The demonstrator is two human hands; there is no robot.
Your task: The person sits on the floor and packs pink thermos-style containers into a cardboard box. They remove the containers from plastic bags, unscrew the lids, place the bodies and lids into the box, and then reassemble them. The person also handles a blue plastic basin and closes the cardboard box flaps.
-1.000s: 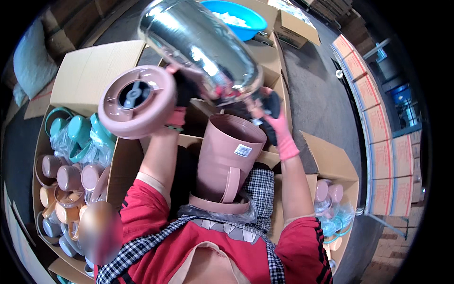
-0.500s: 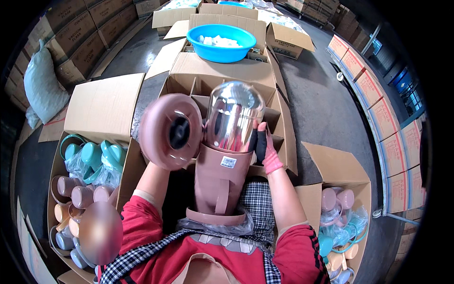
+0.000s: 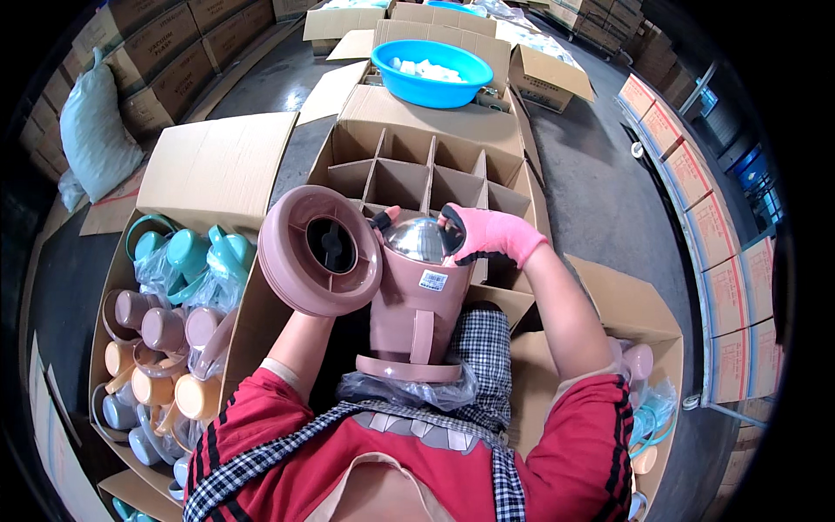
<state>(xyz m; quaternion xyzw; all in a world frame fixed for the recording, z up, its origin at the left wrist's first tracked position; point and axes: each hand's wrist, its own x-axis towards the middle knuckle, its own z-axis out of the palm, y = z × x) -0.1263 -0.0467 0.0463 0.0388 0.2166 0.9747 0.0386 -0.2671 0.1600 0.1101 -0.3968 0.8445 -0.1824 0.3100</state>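
A person seen from above sits among open cardboard boxes on a grey concrete floor (image 3: 600,200). Resting upside down in the lap is a dusty-pink plastic flask casing (image 3: 416,315), its handle facing the viewer and its wide end up. A shiny silver glass liner (image 3: 419,237) sits almost fully inside the casing; only its rounded dome shows above the rim.

The right hand (image 3: 483,235), in a pink fingerless glove, lies over the dome and the casing's rim — fingers curled down on the liner, as if steadying it in its seat. The left hand (image 3: 380,223) is mostly hidden behind a round pink base cap (image 3: 319,250), which it holds tilted just beside the casing's open end, hollow side toward the camera. Only a thumb tip shows at the cap's edge, so how the fingers grip cannot be told.

Directly ahead stands a box with cardboard dividers (image 3: 417,170) forming square cells. To the left, an open box of teal, pink and orange flask parts (image 3: 165,331), some in clear bags. Farther off, a blue basin (image 3: 432,71) holding white pieces — and a pale sack (image 3: 100,130) at the far left.
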